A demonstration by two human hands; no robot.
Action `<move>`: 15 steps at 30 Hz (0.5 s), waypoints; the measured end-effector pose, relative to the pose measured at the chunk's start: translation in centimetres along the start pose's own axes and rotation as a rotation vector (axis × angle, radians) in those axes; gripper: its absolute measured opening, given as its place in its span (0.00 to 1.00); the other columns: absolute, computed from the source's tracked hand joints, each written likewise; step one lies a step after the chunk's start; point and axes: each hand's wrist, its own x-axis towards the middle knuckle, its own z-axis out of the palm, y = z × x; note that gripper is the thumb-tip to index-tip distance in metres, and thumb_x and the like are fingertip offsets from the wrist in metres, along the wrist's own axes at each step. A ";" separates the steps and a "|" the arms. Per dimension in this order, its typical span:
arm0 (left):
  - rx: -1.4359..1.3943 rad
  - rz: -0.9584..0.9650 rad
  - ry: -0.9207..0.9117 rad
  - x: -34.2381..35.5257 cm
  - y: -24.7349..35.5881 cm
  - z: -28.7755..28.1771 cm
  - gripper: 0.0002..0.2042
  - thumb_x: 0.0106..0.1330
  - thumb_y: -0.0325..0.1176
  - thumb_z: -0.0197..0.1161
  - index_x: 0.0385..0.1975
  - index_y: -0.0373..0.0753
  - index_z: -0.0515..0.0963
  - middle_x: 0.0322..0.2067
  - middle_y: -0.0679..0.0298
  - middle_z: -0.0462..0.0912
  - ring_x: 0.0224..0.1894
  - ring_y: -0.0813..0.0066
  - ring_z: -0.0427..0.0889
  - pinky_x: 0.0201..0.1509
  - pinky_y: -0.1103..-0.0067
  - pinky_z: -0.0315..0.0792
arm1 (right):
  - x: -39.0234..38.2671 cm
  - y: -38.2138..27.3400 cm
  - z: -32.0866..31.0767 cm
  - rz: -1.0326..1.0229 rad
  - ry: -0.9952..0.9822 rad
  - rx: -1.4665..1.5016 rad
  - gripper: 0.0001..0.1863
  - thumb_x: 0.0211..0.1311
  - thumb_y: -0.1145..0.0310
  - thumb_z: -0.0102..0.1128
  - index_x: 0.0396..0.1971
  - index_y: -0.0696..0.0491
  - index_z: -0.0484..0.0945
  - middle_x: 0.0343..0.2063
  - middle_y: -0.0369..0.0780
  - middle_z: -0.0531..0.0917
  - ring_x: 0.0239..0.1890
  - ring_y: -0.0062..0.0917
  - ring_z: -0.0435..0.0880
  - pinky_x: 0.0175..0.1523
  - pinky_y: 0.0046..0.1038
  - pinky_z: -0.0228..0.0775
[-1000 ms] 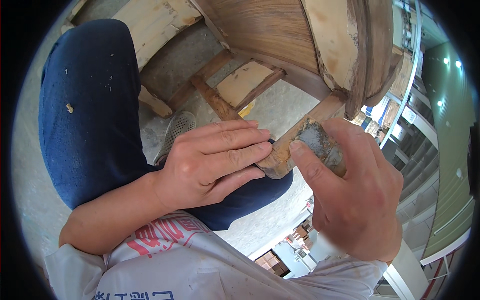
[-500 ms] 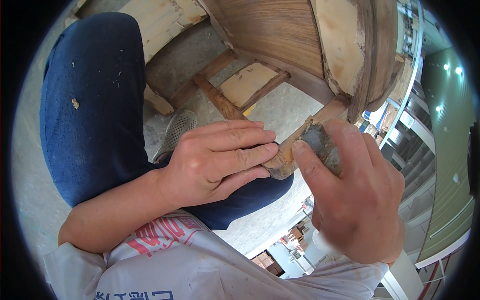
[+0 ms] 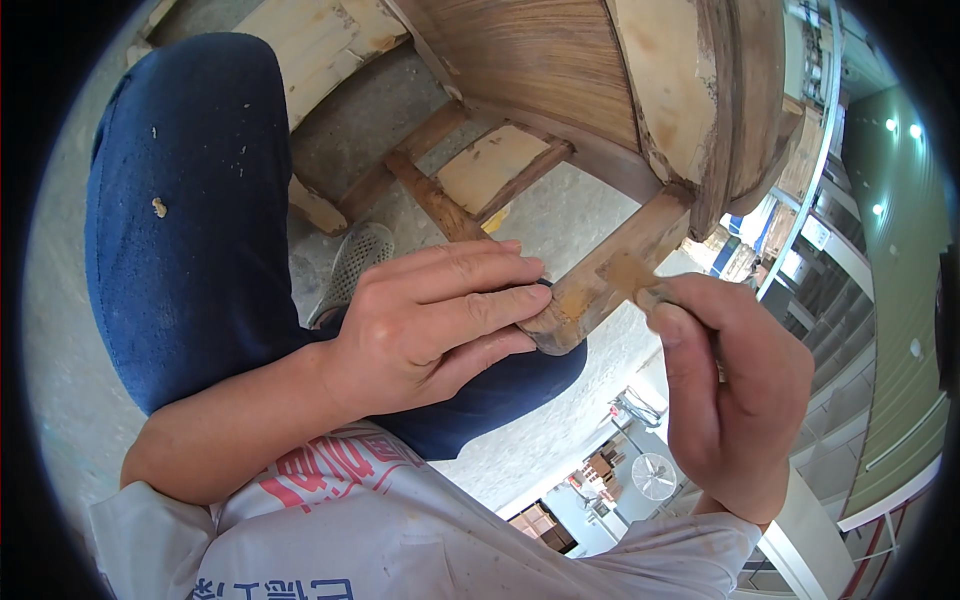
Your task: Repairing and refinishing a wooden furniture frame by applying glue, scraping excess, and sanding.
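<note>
My left hand [image 3: 420, 325] lies across the end of a brown wooden furniture leg [image 3: 640, 240], its fingers close together over the wood and its thumb hidden. Patches of tan filler or bare wood show near that end. Beside the leg, my right hand [image 3: 735, 380] pinches a small worn piece of sandpaper [image 3: 632, 275] between thumb and forefinger. The sandpaper looks tan and slightly blurred from this side, and it is over or against the leg; I cannot tell whether it touches.
The leg belongs to a wooden frame with crossbars [image 3: 430, 195] and a grained brown panel [image 3: 540, 70]. Pale rough wood pieces [image 3: 320, 50] stand at the back left. My bent knee [image 3: 190, 200] in blue trousers is at left. A white fan [image 3: 653, 477] stands farther off.
My right hand has turned and drawn slightly right and down, lifting the sandpaper so its dark grey face no longer shows. More of the leg is uncovered. My left hand stays nearly in place.
</note>
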 end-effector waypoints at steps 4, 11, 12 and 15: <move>-0.011 -0.030 0.021 -0.2 0.0 0.2 0.15 0.62 0.28 0.75 0.49 0.34 0.85 0.55 0.53 0.85 0.54 0.57 0.86 0.62 0.68 0.80 | -0.2 -0.5 0.6 -0.009 0.022 0.115 0.16 0.54 0.86 0.66 0.45 0.62 0.85 0.28 0.40 0.83 0.22 0.21 0.72 0.28 0.24 0.65; -0.045 -0.062 0.037 -0.1 0.2 0.1 0.12 0.60 0.26 0.75 0.43 0.34 0.85 0.53 0.54 0.86 0.54 0.57 0.86 0.61 0.69 0.80 | 0.1 -2.3 0.2 -0.063 -0.059 -0.119 0.19 0.54 0.88 0.65 0.48 0.63 0.85 0.23 0.39 0.82 0.18 0.18 0.66 0.24 0.19 0.58; -0.049 -0.062 0.040 -0.1 0.2 0.2 0.12 0.60 0.26 0.75 0.43 0.34 0.85 0.53 0.54 0.86 0.54 0.57 0.86 0.61 0.69 0.80 | 0.1 -2.4 0.1 -0.063 -0.062 -0.123 0.19 0.54 0.88 0.65 0.48 0.63 0.85 0.23 0.39 0.82 0.18 0.18 0.66 0.24 0.19 0.58; -0.020 -0.050 0.080 0.0 0.2 0.3 0.12 0.59 0.27 0.76 0.42 0.37 0.85 0.50 0.59 0.87 0.51 0.60 0.87 0.55 0.72 0.81 | 0.1 -2.6 0.2 -0.081 -0.067 -0.136 0.21 0.53 0.89 0.65 0.50 0.63 0.85 0.23 0.37 0.81 0.17 0.18 0.64 0.22 0.20 0.55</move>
